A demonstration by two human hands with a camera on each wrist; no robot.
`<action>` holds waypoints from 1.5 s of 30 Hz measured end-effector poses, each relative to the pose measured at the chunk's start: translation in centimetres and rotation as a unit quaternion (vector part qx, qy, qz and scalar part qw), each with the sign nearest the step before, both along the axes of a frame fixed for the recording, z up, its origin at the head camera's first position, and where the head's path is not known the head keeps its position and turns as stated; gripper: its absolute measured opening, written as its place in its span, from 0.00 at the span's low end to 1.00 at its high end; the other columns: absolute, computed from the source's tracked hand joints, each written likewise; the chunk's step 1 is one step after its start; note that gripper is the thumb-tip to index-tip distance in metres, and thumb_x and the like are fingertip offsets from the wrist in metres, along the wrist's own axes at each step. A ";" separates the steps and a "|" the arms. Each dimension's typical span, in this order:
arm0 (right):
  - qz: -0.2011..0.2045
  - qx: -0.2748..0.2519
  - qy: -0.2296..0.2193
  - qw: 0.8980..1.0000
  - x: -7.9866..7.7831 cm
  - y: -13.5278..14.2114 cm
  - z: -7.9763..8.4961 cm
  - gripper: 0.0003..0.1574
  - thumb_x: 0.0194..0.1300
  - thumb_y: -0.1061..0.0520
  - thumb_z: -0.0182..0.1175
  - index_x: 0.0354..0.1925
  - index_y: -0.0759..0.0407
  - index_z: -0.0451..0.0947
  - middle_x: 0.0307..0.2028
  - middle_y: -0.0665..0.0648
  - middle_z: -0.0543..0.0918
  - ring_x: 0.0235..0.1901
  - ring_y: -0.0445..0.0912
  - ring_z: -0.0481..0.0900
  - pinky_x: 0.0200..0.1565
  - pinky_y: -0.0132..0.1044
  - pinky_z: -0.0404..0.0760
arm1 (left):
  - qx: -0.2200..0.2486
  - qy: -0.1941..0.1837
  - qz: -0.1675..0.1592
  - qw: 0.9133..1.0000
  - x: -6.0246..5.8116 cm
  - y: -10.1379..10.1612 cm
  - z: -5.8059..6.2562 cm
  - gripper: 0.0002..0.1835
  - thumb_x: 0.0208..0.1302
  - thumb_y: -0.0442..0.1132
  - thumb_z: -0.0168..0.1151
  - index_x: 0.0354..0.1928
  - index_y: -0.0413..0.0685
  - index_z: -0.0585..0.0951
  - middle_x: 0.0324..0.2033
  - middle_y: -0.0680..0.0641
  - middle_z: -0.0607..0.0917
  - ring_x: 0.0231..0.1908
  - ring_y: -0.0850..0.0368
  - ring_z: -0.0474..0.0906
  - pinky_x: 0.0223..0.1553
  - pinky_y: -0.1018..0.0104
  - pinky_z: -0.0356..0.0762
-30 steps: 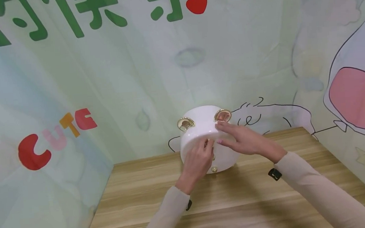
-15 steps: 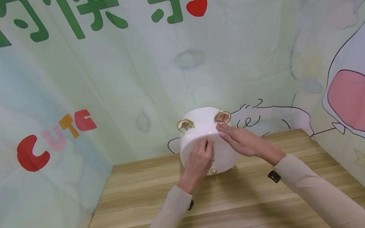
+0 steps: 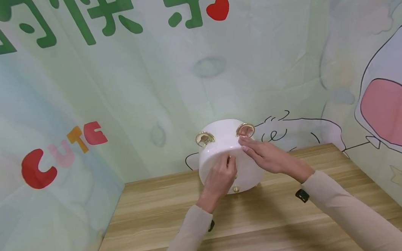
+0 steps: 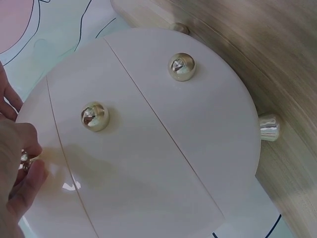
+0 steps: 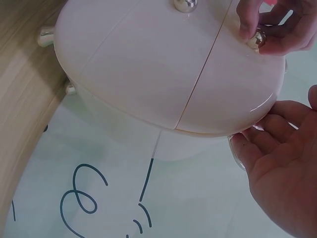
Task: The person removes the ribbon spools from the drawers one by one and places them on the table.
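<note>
A glossy white round-faced drawer box stands upright at the back of the table, with two gold ear-shaped pieces on top. Thin seams divide its front into three drawers, each with a round gold knob. My left hand pinches the top knob between thumb and fingers; the top drawer looks flush with the front. In the left wrist view the middle knob and bottom knob are free. My right hand lies against the box's upper right edge, fingers extended, just below the right ear.
The box stands on short gold feet on a wood-grain table. A printed cloth backdrop rises close behind it and along both sides, with green characters, a red heart and line drawings.
The thumb of my right hand has moved up closer to its fingers at the box's edge. My left hand stays on the top knob, and the head view has shifted slightly.
</note>
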State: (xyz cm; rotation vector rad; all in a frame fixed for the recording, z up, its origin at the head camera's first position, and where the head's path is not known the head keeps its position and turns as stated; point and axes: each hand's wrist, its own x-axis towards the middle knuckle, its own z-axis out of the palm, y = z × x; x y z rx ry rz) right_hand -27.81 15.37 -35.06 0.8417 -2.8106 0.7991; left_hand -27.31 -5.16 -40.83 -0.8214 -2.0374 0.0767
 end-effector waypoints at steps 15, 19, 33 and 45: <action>0.008 -0.013 0.012 1.000 -0.2 0.2 -0.2 0.39 0.77 0.35 0.32 0.74 0.54 0.58 0.75 0.52 0.60 0.75 0.49 0.58 0.72 0.53 0.61 | -0.006 0.044 -0.011 0.999 1.1 -0.1 0.1 0.08 0.56 0.35 0.64 0.37 0.39 0.81 0.32 0.47 0.79 0.29 0.60 0.76 0.29 0.74 0.80; 0.005 -0.011 0.008 1.000 -0.2 0.2 -0.3 0.36 0.78 0.38 0.34 0.74 0.54 0.58 0.75 0.52 0.59 0.75 0.50 0.58 0.72 0.53 0.62 | -0.009 0.060 -0.007 0.998 1.8 -0.2 0.1 0.08 0.56 0.36 0.63 0.36 0.40 0.81 0.31 0.47 0.79 0.28 0.60 0.75 0.28 0.73 0.79; 0.003 -0.008 0.011 1.000 -0.3 0.2 -0.2 0.36 0.78 0.37 0.34 0.74 0.53 0.58 0.75 0.52 0.59 0.75 0.51 0.58 0.72 0.54 0.62 | -0.002 0.099 -0.042 0.994 3.5 -0.5 -0.2 0.15 0.67 0.34 0.44 0.35 0.40 0.82 0.30 0.47 0.79 0.27 0.60 0.76 0.28 0.74 0.80; 0.008 -0.010 0.015 1.000 -0.3 0.4 -0.4 0.38 0.78 0.36 0.32 0.74 0.54 0.58 0.75 0.53 0.59 0.75 0.51 0.58 0.72 0.53 0.62 | 0.006 0.128 -0.082 0.988 5.5 -0.5 -0.2 0.11 0.63 0.32 0.50 0.33 0.38 0.82 0.29 0.47 0.79 0.26 0.60 0.76 0.30 0.74 0.81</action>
